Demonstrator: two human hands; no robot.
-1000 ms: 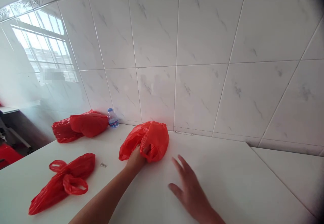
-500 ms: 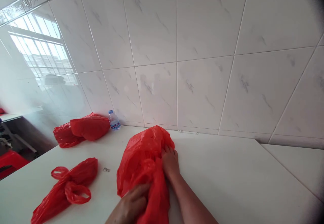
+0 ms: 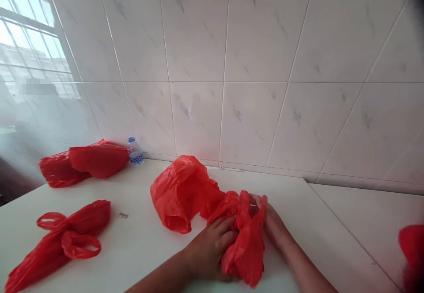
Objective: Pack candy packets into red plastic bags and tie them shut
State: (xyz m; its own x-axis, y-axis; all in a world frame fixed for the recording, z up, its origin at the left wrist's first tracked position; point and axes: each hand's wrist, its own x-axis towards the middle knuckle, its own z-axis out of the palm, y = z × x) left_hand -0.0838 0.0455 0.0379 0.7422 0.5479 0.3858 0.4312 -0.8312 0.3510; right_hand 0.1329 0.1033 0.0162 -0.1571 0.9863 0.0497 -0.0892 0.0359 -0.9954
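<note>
1. Left hand: fingers bent, lying side by side, closed on a bunched part of a crumpled, thin red plastic bag. Fingertips partly buried in the folds.
2. Right hand: on the far right side of the same bunch, touching it. Some bent fingers show behind the plastic, the rest are hidden — cannot tell if they pinch.
3. Bag: on the table, mid-right of the view. Bunched end sits between the hands; a narrower twisted stretch runs up-left to a puffed, open-looking lobe near the wall. One bag or two joined — cannot tell.
4. Under it all: smooth white tabletop, with a seam running diagonally on the right.
5. Left of the hands, well apart: flattened red plastic bag with two loop handles. Small greyish mark just beside its upper end.
6. Back left, near the wall: folded red plastic bundle; just beside it, an upright clear plastic bottle with blue cap and label.
7. Right edge: blurred red object, type unclear.
8. Behind: glossy pale wall tiles with grey veining, window reflection at left.
</note>
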